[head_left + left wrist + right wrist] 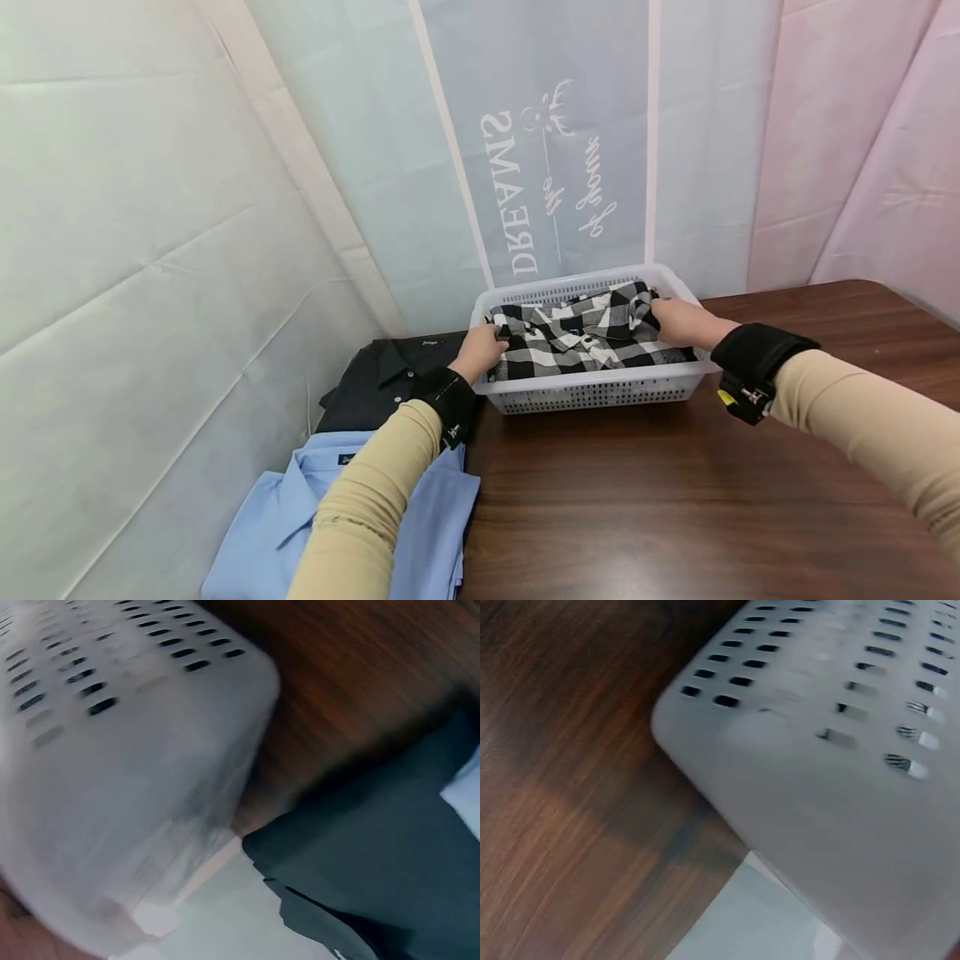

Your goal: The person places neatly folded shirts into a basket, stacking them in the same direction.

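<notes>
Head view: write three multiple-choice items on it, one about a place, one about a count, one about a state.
1. Where does the checked shirt lie?
A. in the white basket
B. on the bare table
C. on the blue shirt

2. How many shirts lie outside the basket?
A. none
B. two
C. four

3. What are the hands doing?
A. hanging idle
B. lifting the basket
C. both holding the checked shirt

Answers:
1. A, the white rim surrounds it.
2. B, a dark shirt and a blue shirt lie at the table's left end.
3. C, the left hand and right hand grip its two ends.
</notes>
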The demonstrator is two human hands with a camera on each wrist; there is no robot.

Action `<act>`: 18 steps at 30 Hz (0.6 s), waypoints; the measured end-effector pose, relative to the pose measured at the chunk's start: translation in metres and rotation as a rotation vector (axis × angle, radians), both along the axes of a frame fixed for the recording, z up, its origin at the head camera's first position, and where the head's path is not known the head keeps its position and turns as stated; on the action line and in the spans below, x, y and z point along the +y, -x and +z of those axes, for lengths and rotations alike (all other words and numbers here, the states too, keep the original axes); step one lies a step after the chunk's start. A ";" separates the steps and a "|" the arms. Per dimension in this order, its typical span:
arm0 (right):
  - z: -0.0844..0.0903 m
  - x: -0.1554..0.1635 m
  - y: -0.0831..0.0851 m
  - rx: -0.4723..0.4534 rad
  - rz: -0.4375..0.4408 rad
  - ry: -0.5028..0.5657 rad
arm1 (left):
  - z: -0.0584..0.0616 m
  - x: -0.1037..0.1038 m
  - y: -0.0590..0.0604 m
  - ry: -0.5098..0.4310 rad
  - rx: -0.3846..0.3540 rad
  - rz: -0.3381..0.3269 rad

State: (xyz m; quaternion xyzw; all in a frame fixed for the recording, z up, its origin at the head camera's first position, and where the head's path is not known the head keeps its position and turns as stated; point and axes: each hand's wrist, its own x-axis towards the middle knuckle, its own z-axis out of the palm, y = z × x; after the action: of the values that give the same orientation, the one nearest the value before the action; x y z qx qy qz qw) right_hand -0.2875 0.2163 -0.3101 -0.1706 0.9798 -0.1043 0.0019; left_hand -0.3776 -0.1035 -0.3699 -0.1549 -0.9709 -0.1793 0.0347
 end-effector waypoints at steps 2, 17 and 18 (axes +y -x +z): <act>-0.005 0.000 -0.001 0.048 0.002 -0.029 | 0.006 0.007 -0.011 0.040 -0.011 0.010; -0.009 0.009 -0.017 0.155 0.069 -0.102 | 0.045 0.003 -0.075 0.328 -0.041 -0.199; -0.008 0.011 -0.018 0.104 0.064 -0.118 | 0.046 0.003 -0.076 0.357 -0.069 -0.190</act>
State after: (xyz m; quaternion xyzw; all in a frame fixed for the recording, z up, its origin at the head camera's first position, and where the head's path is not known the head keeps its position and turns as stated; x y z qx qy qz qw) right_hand -0.2699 0.2268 -0.3179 -0.2064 0.9771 -0.0373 -0.0356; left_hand -0.3021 -0.1006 -0.3234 -0.2431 -0.9689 -0.0118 -0.0435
